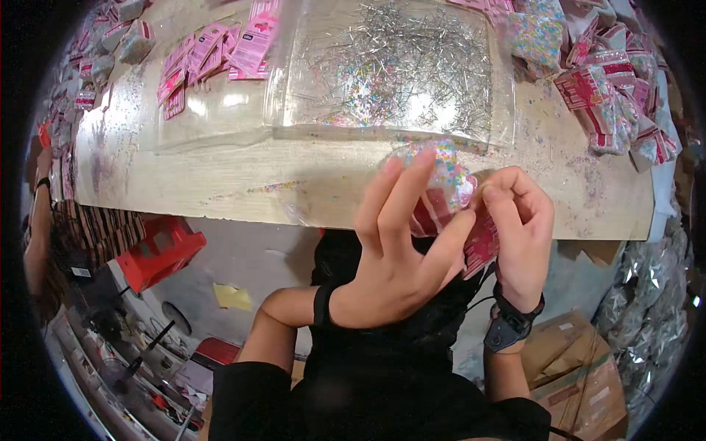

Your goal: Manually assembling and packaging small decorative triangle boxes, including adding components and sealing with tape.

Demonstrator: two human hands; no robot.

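A small clear plastic bag of multicoloured beads (446, 166) with a pink and red printed label is held above the table's front edge. My left hand (393, 257) steadies it from the left, its thumb bent in against the label and its long fingers reaching over the bag. With thumb and forefinger pinched together, my right hand (521, 224) grips the bag's right edge. A pink printed part (482, 246) shows below, between my hands; whether it belongs to the same bag I cannot tell. My left fingers hide part of the bag.
Ahead lies a clear tray (279, 95) of silvery pins and coloured beads. Pink cards (209, 51) lie left of it. Filled bags are heaped at the right (607, 103) and far left (136, 40). Below stand a red plastic stool (158, 253) and a cardboard box (577, 367). Another person's arm (38, 228) shows at left.
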